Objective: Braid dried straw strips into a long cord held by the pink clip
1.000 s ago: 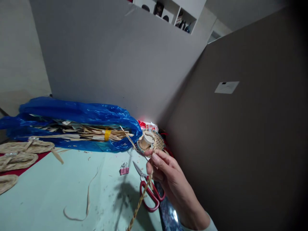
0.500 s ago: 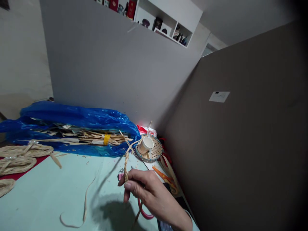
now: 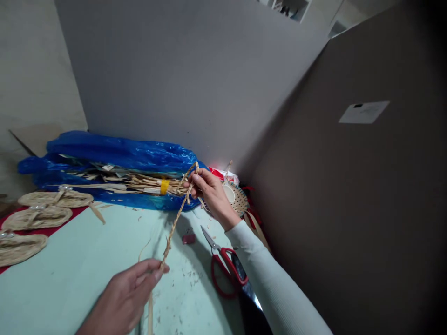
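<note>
A braided straw cord (image 3: 173, 225) runs slanting between my two hands above the pale green table (image 3: 70, 260). My left hand (image 3: 131, 288), at the lower middle, pinches its lower end between thumb and fingertips. Higher up and farther away, my right hand (image 3: 209, 188) is closed on the upper part, where the cord loops over the fingers. A flat straw strip (image 3: 150, 311) hangs below my left hand. Under my right forearm lie red-handled scissors (image 3: 223, 270), blades apart. A dark pink binder clip (image 3: 189, 238) rests left of the scissors.
A blue plastic bag (image 3: 122, 151) filled with straw strips (image 3: 139, 183) lies along the grey partition. Several woven straw sandals (image 3: 42, 217) sit at left on red material. Behind my right hand, a woven basket (image 3: 240, 200) holds a paper cup (image 3: 229, 193). A dark partition stands at right.
My left hand has come into view holding the cord's lower end. My right hand has moved up and away with the cord's upper part. The scissors now show more fully.
</note>
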### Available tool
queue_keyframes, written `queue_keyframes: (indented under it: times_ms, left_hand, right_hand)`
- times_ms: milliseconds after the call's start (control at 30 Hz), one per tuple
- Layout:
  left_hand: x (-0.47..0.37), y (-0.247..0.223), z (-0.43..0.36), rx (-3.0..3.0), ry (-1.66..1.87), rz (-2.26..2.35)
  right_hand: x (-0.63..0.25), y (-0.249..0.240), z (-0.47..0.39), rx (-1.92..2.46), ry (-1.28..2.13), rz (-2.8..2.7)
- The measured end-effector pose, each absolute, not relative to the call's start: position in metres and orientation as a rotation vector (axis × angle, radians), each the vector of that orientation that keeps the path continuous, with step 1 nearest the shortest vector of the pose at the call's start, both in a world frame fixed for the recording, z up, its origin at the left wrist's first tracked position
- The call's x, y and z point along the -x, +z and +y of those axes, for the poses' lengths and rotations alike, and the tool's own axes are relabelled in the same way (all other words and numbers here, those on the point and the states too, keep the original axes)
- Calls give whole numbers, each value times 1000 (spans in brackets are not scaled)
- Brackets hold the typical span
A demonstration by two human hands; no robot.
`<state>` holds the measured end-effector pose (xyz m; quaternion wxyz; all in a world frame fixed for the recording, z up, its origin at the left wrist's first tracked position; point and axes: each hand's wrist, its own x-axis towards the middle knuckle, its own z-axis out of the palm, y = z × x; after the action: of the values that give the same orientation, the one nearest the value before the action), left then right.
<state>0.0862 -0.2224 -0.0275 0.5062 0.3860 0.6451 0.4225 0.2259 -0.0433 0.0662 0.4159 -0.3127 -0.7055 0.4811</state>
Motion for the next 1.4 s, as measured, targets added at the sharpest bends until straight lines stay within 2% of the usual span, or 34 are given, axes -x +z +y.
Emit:
queue_keyframes:
  times_ms: [200, 433, 633, 833, 967, 1300, 1400]
  left_hand:
    - [-88, -16, -191, -773, 1052, 1421]
    - [-88, -11, -182, -741, 1021, 1522]
    - [-85, -20, -174, -861, 963, 1533]
    - [-82, -29, -164, -1059, 938, 1534]
    - [-86, -25, -161, -1200, 1004, 1497]
    - [-95, -18, -176, -1376, 945, 1491]
    - [-98, -15, -178, -1382, 913, 1506]
  right_hand:
    - [-236, 34, -21, 1033, 1175, -1830]
    - [-275, 24, -77, 1070, 1124, -2159]
    - [-259, 13, -92, 1151, 750, -2396]
    - [-261, 18, -94, 1183, 732, -2404]
    - [-268, 27, -115, 1209, 850, -2300]
    - [-284, 15, -145, 1253, 1421, -1751]
    - [-287, 13, -146, 1250, 1467, -1701]
